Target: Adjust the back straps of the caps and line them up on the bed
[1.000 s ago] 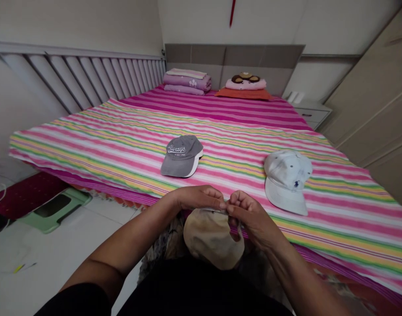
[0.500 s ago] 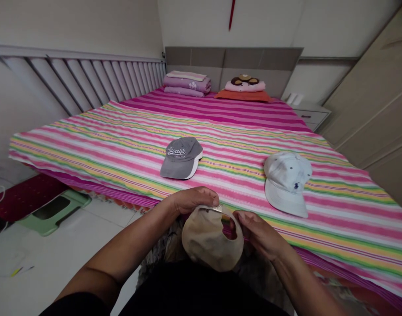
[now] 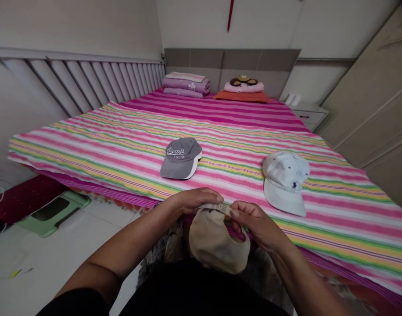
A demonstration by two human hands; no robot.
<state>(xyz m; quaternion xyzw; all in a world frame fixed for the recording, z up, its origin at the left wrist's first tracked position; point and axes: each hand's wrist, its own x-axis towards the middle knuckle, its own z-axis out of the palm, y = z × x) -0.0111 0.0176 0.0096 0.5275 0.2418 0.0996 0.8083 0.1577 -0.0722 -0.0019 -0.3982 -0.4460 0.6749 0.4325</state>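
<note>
Head view shows both bare hands at the near edge of the bed, working at the back of a beige cap (image 3: pixel 217 243); the cap hangs just in front of the person's black top (image 3: pixel 188 289), its crown toward the camera and its curved rear opening to the right. Left hand (image 3: pixel 199 199) is at the left end of the cap's back strap (image 3: pixel 222 207), thumb and fingers pinching it; right hand (image 3: pixel 255 219) has its thumb and forefinger closed on the strap's other end, with more fingertips showing below through the opening; a row of small pale dots marks the strap between the two hands; whether its ends are fastened I cannot tell.

Beyond the hands, a grey cap (image 3: pixel 179 160) with white lettering lies on the striped sheet (image 3: pixel 89 147); a white cap (image 3: pixel 285 180) rests to its right, brim toward the person; both are apart from the hands; folded purple bedding (image 3: pixel 186 84) sits by the headboard (image 3: pixel 240 59).
</note>
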